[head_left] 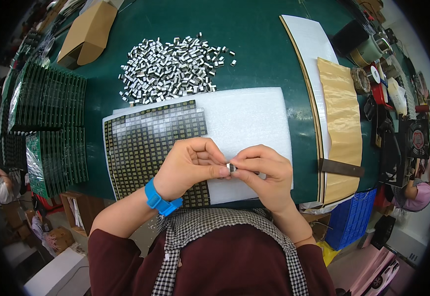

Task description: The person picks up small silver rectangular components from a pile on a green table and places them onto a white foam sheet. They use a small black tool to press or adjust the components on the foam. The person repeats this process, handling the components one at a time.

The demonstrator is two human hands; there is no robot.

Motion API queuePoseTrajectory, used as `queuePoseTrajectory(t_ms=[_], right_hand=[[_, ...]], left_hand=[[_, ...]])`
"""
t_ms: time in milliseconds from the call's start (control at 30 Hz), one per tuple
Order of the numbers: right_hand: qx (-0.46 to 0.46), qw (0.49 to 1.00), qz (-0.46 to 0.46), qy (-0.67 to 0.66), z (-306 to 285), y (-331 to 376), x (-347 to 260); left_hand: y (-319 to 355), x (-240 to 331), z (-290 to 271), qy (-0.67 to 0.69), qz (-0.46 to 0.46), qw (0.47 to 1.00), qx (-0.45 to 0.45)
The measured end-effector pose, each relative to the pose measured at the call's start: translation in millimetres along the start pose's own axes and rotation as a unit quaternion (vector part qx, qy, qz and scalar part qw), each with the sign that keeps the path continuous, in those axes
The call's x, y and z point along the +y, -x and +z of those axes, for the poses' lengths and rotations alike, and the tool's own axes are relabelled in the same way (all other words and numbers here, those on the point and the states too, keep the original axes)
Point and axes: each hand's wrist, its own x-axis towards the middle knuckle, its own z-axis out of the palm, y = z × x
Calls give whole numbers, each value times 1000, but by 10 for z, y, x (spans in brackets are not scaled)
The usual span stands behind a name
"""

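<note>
In front of my chest, above the white foam sheet (249, 118), my left hand (185, 160) and my right hand (269, 170) meet at the fingertips. Both pinch one small silver block with dark stripes (232, 167), probably an electronic component; the fingers cover part of it. Under my left hand lies a sheet of small black labels with gold print (146, 143), on the foam. Some labels at its upper right are gone, leaving a stepped edge. Beyond the foam is a loose heap of small silver-and-black blocks (170, 69), with a few strays at its right.
Stacked green circuit boards (47, 98) line the left side, below an open cardboard box (89, 34). To the right lie white boards (313, 44), tan paper (341, 113) and a dark flat bar (342, 167). Tools and a fan crowd the far right. A blue crate (351, 219) stands below.
</note>
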Motion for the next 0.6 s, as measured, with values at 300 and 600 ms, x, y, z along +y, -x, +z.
queuePoseTrajectory(t_ms=[300,600], right_hand=[[39,949,207,-234,-41,5,56],[47,887,244,-388,-88,5,205]], left_hand=[[-316,443,-429,-315,219,891,244],[-181,76,21,-803,209,549,104]])
